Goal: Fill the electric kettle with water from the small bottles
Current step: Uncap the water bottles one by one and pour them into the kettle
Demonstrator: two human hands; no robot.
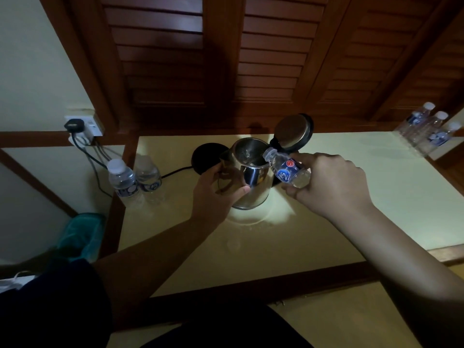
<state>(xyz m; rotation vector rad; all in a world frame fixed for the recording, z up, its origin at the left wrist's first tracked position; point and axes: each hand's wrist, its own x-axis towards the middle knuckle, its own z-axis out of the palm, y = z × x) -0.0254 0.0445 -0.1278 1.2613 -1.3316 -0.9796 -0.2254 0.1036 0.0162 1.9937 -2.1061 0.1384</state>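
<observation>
Stainless-steel electric kettle point(247, 177) stands on the pale-yellow wood-edged tabletop point(351, 197), off its round black power base point(208, 156), which lies just behind-left w/ its cord running left. Hinged black-rimmed lid point(295, 131) is raised; kettle mouth is exposed. Left hand point(218, 192) grips the kettle body, fingers and thumb curled round its left side. Right hand point(329, 184) holds a small clear plastic bottle w/ blue label point(286, 169), uncapped, tilted neck-down, its mouth at the kettle rim. 2 more small bottles point(135, 179) stand at the table's left edge, touching; approx. 3 capped bottles point(426, 126) stand at far right. White wall socket point(85, 125) carries a black plug.
</observation>
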